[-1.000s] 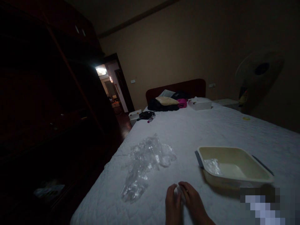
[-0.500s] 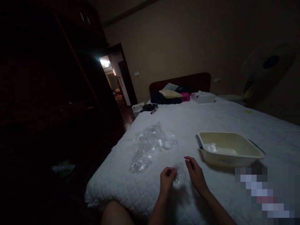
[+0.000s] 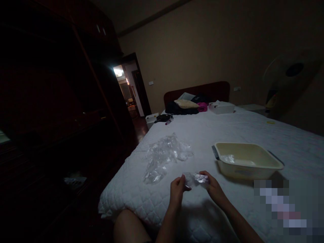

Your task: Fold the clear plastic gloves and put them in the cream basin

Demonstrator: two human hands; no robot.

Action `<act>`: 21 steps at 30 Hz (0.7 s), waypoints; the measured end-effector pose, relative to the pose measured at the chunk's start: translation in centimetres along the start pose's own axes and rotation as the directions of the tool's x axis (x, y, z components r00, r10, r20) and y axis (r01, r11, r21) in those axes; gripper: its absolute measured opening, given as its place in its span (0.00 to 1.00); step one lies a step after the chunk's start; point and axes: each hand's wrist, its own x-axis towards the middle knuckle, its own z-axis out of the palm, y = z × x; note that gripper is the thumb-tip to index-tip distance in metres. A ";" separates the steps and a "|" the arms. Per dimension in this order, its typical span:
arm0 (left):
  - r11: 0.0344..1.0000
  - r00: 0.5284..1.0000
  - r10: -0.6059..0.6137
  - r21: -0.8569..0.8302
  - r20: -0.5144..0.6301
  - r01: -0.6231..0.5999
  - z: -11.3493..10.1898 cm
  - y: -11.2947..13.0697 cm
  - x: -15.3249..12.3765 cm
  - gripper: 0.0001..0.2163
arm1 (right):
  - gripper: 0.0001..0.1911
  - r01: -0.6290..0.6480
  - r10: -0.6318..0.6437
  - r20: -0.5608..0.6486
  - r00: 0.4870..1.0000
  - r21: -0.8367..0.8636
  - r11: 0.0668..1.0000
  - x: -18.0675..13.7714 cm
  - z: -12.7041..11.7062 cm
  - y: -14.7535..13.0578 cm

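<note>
Right, up it comes between the two hands: a small piece of clear plastic film, held above the white quilted bedspread, left of the cream plastic basin! Left hand pinches one end, right hand the other. Looks feather-light, limp, rather slippery, likely easy to tear; opposite edges, fingertip and thumb, seem the best hold.

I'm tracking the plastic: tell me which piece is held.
The small clear piece between the left hand and right hand; another piece lies inside the tub, a larger heap on the bed.
</note>
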 end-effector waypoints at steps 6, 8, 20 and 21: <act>0.967 0.979 0.162 0.218 -0.126 -0.132 -0.1 -0.1 -0.3 0.27 | 0.18 0.059 -0.066 -0.090 0.994 -0.083 0.995 -1.0 -0.3 -1.2; 0.959 0.975 0.185 0.240 -0.125 -0.151 0.0 0.3 -0.4 0.27 | 0.17 0.148 -0.146 0.026 0.989 -0.181 0.972 -1.5 0.0 -1.8; 0.993 0.998 0.004 -0.118 -0.069 -0.012 -1.1 0.6 -0.2 0.29 | 0.16 0.015 -0.006 0.079 0.997 -0.118 0.993 -1.5 1.1 -3.5; 0.975 0.999 0.000 -0.221 -0.041 -0.009 -1.2 0.6 -0.3 0.28 | 0.17 -0.010 0.014 0.042 0.999 -0.095 0.995 -1.4 1.1 -3.6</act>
